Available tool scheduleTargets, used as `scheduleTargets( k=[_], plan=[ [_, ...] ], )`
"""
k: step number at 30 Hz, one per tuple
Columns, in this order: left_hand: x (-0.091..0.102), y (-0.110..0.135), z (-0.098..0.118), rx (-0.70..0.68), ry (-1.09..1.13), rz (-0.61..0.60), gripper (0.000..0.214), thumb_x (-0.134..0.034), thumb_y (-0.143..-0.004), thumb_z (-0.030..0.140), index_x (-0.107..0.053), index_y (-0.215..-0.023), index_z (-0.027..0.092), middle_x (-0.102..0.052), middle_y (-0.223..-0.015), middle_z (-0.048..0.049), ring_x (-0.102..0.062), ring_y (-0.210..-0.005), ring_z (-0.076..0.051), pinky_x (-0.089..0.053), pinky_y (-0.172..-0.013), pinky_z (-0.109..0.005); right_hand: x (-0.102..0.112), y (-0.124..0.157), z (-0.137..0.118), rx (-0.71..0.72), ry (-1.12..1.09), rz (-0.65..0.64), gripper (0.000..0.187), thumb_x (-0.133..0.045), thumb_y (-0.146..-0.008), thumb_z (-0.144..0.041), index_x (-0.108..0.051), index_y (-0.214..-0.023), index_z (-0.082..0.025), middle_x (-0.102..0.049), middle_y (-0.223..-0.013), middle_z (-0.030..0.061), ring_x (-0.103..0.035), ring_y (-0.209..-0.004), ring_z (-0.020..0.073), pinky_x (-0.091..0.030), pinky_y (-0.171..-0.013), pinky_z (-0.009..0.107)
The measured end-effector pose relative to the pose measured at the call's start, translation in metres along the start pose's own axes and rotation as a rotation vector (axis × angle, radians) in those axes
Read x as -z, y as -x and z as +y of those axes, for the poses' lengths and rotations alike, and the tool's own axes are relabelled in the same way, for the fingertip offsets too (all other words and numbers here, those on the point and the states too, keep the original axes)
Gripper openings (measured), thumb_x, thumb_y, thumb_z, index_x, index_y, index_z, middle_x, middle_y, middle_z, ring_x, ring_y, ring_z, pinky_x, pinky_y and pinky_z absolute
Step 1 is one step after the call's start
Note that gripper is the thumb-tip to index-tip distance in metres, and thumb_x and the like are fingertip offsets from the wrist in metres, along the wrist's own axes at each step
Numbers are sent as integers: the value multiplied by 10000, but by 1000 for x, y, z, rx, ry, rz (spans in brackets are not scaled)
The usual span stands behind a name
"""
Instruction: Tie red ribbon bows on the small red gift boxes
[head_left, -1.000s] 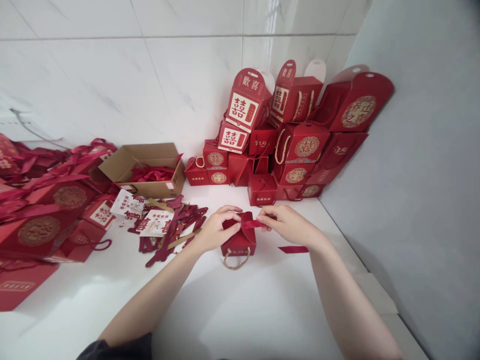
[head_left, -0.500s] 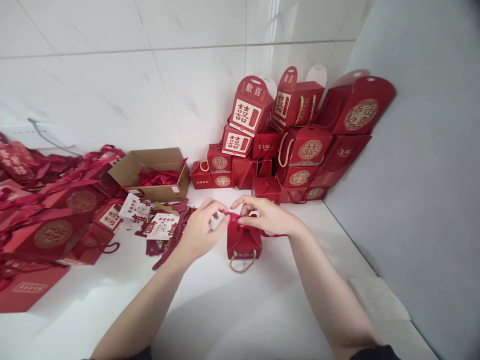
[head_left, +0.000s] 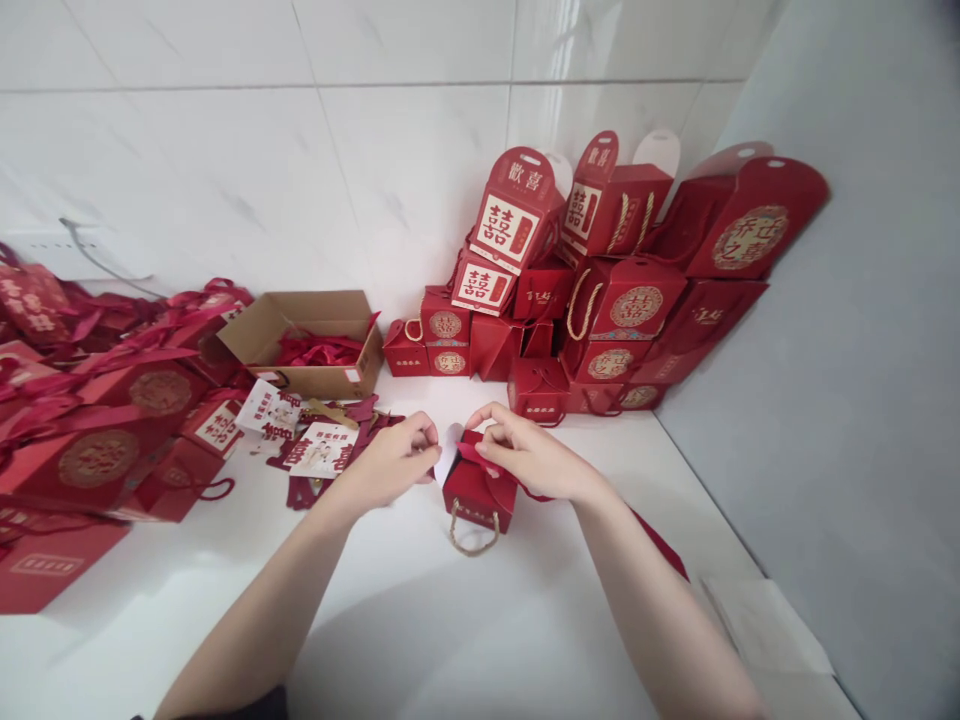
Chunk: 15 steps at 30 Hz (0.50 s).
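A small red gift box (head_left: 478, 492) stands on the white tabletop (head_left: 480, 620), its stiff card flaps folded up to the top and a twisted twine handle (head_left: 474, 538) drooping toward the person. A red ribbon (head_left: 471, 452) lies across the top of the box, and its flat tail (head_left: 660, 543) runs out behind the right forearm. A white paper piece (head_left: 448, 452) shows at the box's upper left edge.

Behind it, glossy red boxes (head_left: 615, 305) with gold rope handles are stacked against the tiled corner. To the left lie white printed cards (head_left: 322, 450), an open cardboard carton (head_left: 300, 372) holding red ribbon, and heaped red bags (head_left: 97, 458).

The hands are apart, with the box between them. The right hand (head_left: 529, 462) pinches the ribbon. The left hand (head_left: 391, 462) is curled, its fingertips (head_left: 431, 435) by the white paper; whether it grips anything, I cannot tell.
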<state>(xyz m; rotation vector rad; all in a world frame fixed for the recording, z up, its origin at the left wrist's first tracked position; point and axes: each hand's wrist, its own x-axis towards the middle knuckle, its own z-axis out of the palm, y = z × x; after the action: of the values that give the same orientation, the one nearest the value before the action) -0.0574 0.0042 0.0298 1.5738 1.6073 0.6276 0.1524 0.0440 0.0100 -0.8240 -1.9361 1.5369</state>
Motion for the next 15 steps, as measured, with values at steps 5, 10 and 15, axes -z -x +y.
scheduleTargets(
  k=[5, 10, 15],
  plan=[
    [2, 2, 6, 106, 128, -52, 272, -554, -758, 313, -497, -988, 181, -643, -744, -22, -649, -644, -154, -416, -457, -168, -8, -8, 9, -19, 72, 7, 212, -479, -912, -314, -494, -1116, -257, -519, -658, -57, -498, -626, 120, -396, -610, 240],
    [6, 3, 4, 110, 93, -143, 367, -560, -779, 402, -493, -1085, 211, -651, -831, -43, -666, -678, -186, -313, -355, -144, -16, -13, 14, -7, 60, -7, 210, -476, -908, -292, -481, -1115, -257, -549, -668, -53, -537, -657, 131, -415, -646, 252],
    [11, -3, -1, 123, 151, -229, 372, -542, -813, 500, -543, -1037, 203, -633, -833, -37, -671, -712, -184, -488, -494, -218, -20, -16, 16, 28, 73, 17, 264, -477, -907, -276, -448, -1169, -263, -546, -670, -63, -547, -673, 131, -426, -702, 269]
  ],
)
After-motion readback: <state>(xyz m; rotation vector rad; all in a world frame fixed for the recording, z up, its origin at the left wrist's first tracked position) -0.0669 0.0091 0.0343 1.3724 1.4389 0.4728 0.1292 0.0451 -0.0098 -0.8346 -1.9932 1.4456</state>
